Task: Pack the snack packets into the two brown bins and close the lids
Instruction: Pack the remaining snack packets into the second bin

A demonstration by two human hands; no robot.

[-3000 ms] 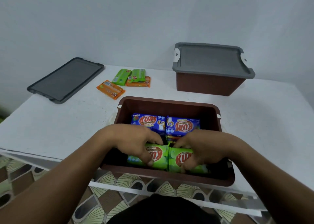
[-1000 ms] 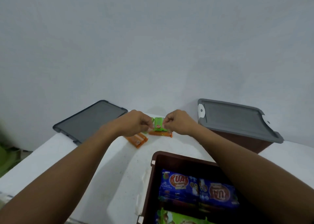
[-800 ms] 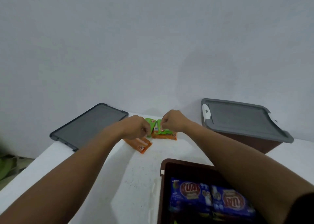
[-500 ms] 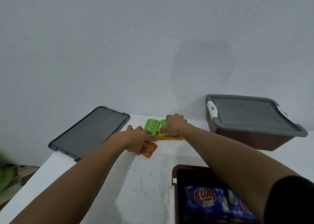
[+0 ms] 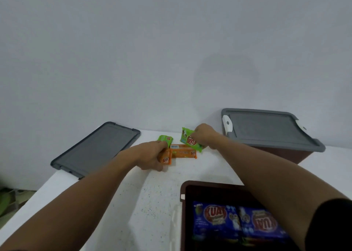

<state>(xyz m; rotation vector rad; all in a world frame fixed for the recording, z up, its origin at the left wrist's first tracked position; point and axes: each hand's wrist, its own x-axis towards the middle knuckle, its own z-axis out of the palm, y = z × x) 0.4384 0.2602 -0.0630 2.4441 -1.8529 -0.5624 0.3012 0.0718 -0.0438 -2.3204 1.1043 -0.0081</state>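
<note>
White speckled table [image 5: 152,203], plain pale wall [image 5: 133,51]

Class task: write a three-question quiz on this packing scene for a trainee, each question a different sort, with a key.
1. True or false: the right hand holds a green snack packet.
2. Where does the loose grey plastic lid lie? A against the wall; B flat on the white table; C in a hand.
3. Fill in: the snack packets inside the open brown plastic bin are ___.
Key: 1 true; 2 B; 3 blue.

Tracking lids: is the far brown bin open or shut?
Shut: a grey lid fully covers the far brown bin; whether latched, cannot tell.
</note>
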